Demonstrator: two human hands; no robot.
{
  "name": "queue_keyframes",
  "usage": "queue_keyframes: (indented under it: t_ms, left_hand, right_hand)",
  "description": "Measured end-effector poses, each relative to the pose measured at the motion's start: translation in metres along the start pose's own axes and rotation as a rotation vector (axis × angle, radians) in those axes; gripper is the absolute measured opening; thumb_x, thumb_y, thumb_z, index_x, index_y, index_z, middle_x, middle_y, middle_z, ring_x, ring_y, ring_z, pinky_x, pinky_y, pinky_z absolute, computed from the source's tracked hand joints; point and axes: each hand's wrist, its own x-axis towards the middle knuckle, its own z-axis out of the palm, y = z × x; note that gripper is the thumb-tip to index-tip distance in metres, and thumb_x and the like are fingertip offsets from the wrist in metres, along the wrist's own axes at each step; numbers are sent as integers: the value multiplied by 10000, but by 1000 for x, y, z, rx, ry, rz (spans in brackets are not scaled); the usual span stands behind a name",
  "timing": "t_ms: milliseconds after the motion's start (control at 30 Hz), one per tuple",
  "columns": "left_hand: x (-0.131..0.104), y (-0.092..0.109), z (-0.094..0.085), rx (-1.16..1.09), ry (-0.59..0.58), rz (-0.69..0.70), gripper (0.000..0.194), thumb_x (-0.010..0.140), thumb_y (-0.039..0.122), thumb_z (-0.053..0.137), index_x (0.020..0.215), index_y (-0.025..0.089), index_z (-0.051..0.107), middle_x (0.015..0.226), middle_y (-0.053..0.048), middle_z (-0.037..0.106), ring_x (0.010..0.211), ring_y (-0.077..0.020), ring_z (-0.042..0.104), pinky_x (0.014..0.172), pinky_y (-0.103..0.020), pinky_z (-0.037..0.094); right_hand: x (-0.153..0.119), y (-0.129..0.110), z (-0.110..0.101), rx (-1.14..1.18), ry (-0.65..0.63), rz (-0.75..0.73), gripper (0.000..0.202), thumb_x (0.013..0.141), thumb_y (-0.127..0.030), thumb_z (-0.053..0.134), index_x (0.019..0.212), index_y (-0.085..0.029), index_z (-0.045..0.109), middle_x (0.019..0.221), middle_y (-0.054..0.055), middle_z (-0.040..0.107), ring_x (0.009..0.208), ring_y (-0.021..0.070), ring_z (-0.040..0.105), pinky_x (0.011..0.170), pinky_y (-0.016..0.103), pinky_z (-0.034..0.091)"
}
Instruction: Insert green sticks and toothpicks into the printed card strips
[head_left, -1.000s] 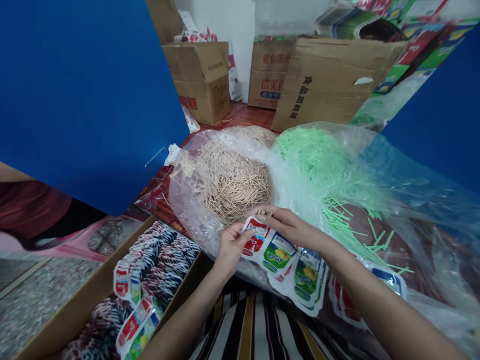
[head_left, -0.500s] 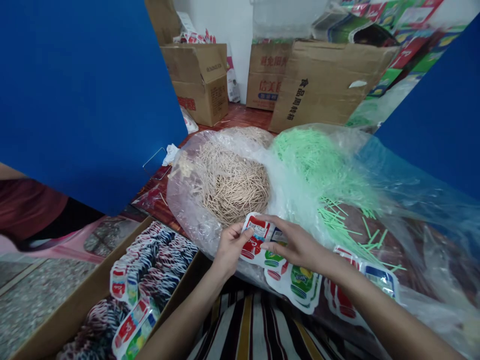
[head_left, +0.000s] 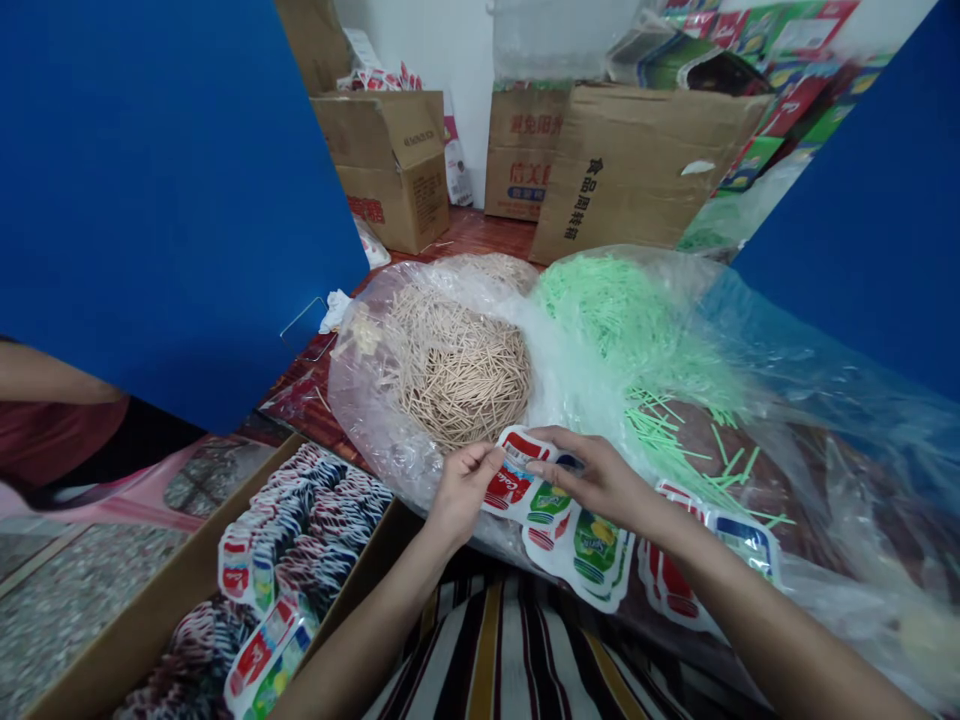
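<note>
My left hand [head_left: 459,490] pinches the red pouch's edge, and my right hand [head_left: 592,475] lies curled on top of the strip of printed drink-shaped pouches [head_left: 570,525], fingers closed lightly on it, keeping it flat at the counter's near edge over my lap. The red one reads "Cola"; the green labels are too small to read. The tan sticks [head_left: 457,365] and green sticks [head_left: 630,320] sit in plastic just beyond, within reach. The box of finished pouches [head_left: 300,550] waits at my left.

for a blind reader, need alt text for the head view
Two bare hands, left hand and right hand, hold a printed strip of drink-shaped packets over a clear plastic bag of tan wooden sticks, beside loose green plastic sticks.
</note>
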Motion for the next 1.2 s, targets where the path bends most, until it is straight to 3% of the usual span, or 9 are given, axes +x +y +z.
queue_keyframes:
  t_ms: [133,300,433,567,667,767,900,1000,1200]
  left_hand:
    - [-1,4,9,-26,40,-7,297,667,418,746,714,134,671,571,12,637,497,-108,545,521,-227,444]
    - [-1,11,20,-113,25,-2,289,675,410,745,718,138,657,608,6,654,525,-116,568,543,-234,460]
    - [-2,10,21,-103,22,4,274,709,404,721,738,139,658,614,10,656,532,-110,573,553,-229,466]
    - [-3,8,17,2,-124,-99,353,588,318,817,862,137,687,698,-11,691,601,-135,611,616,-262,496]
    - [-4,8,16,142,-169,-135,331,546,296,832,788,118,694,661,-21,682,571,-141,594,589,-267,486]
    - [-4,9,19,283,-112,39,195,631,283,769,721,128,690,647,-17,664,581,-142,568,581,-254,456]
    - [-3,9,23,476,-80,315,80,706,218,696,656,159,674,658,-24,639,661,-167,569,636,-254,435]
    - [-2,13,22,565,-135,455,56,738,161,640,737,183,692,751,-48,658,762,-195,592,737,-285,444]
    - [-2,18,18,619,-226,474,93,765,173,612,785,187,702,813,-65,678,827,-207,609,802,-310,445]
  right_hand:
    - [0,0,1,-25,-94,-22,300,906,-383,498,1086,-187,636,952,34,710,818,182,662,715,274,523]
    - [-1,3,2,-50,154,50,321,854,-393,580,1099,-186,598,1005,61,703,847,199,668,702,273,527]
    - [-2,6,-1,-84,150,63,268,855,-394,576,1001,-175,626,898,62,714,800,202,672,657,269,518]
    - [-4,5,-10,-53,97,-9,201,874,-338,558,931,-173,658,865,51,704,774,175,660,682,261,504]
    - [-6,4,-13,-71,94,-53,207,873,-326,559,1004,-189,642,872,47,691,796,173,649,704,268,500]
    - [-9,3,-14,-141,163,-46,345,853,-340,593,1167,-199,561,790,26,654,710,157,619,646,257,486]
    - [-16,5,-13,-213,154,-189,184,904,-301,520,987,-188,639,741,35,606,666,140,590,609,243,464]
    - [-22,6,-11,-325,215,-288,212,931,-253,453,1007,-204,644,786,61,612,741,167,601,653,278,481]
    - [-29,6,-5,-408,267,-334,189,927,-246,458,984,-211,635,824,75,615,848,201,604,760,327,488]
